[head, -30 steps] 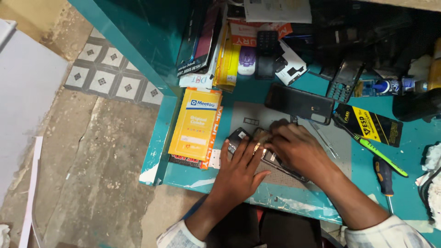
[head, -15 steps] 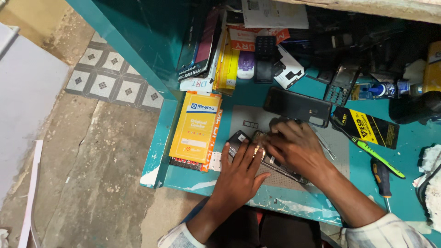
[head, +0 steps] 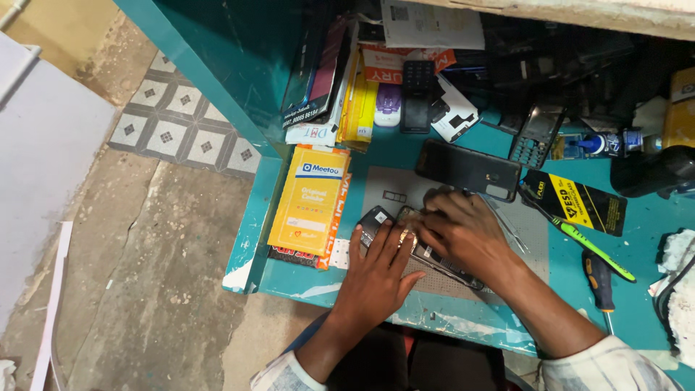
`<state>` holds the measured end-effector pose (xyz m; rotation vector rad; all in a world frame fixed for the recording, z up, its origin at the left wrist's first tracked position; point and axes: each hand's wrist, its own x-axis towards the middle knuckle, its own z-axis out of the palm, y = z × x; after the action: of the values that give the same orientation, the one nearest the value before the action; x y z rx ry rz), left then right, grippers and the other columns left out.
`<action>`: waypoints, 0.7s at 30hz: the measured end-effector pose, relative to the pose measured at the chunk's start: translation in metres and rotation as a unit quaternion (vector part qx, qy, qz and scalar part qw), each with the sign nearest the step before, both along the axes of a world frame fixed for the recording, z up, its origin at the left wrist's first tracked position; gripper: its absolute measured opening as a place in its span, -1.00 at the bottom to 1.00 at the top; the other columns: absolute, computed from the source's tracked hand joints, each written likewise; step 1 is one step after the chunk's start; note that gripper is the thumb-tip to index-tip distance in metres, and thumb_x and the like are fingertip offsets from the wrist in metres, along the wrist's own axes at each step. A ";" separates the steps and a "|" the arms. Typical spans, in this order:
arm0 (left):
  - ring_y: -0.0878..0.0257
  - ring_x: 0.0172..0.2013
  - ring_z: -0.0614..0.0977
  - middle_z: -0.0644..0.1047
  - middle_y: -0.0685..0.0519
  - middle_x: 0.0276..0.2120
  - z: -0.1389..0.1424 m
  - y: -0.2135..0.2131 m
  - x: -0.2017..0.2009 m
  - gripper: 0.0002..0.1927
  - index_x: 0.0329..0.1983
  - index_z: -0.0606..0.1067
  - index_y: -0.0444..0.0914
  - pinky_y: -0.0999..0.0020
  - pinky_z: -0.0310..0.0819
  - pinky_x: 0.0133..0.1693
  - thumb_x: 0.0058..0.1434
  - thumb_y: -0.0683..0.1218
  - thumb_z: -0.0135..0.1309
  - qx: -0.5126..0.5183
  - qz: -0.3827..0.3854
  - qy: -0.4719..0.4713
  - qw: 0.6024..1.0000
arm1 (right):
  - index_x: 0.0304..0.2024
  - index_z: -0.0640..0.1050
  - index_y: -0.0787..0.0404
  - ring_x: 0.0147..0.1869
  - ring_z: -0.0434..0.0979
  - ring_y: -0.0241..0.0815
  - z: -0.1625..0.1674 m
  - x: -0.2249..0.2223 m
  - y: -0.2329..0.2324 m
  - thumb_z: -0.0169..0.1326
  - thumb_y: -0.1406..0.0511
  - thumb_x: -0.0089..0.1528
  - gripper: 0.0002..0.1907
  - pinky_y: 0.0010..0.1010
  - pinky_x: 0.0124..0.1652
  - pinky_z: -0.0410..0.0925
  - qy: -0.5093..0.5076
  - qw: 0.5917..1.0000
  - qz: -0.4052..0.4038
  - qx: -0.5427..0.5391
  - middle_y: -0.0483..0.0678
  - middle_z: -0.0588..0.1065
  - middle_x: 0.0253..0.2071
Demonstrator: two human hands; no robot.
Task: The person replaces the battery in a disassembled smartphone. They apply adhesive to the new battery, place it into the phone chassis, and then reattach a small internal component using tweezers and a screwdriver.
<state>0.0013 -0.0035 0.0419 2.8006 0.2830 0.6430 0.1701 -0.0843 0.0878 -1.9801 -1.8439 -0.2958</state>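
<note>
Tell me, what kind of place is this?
Probably a phone repair bench. Both hands, left hand and right hand, work on an opened phone on a grey mat, with screwdrivers and spare phones around.

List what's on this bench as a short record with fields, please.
Surface: teal workbench with a grey mat
Left hand: flat on an opened phone
Right hand: fingers on the same phone
Behind hands: black phone back cover
Left of hands: yellow box
Right of hands: green-handled tool, blue-handled screwdriver
</note>
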 end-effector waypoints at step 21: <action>-0.11 0.37 0.31 0.38 -0.21 0.27 -0.002 0.000 0.001 -0.36 0.28 0.39 -0.40 -0.37 -0.08 0.35 0.36 0.17 0.07 0.015 -0.011 0.004 1.000 | -0.24 0.72 0.08 0.01 0.48 -0.18 -0.005 -0.001 -0.004 0.27 0.18 0.12 -0.80 -0.29 -0.12 0.30 -0.011 0.999 -0.006 0.032 -0.14 0.51 -0.10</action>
<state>0.0020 -0.0035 0.0402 2.8319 0.2454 0.6378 0.1687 -0.0885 0.0828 -1.9527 -1.8145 -0.3757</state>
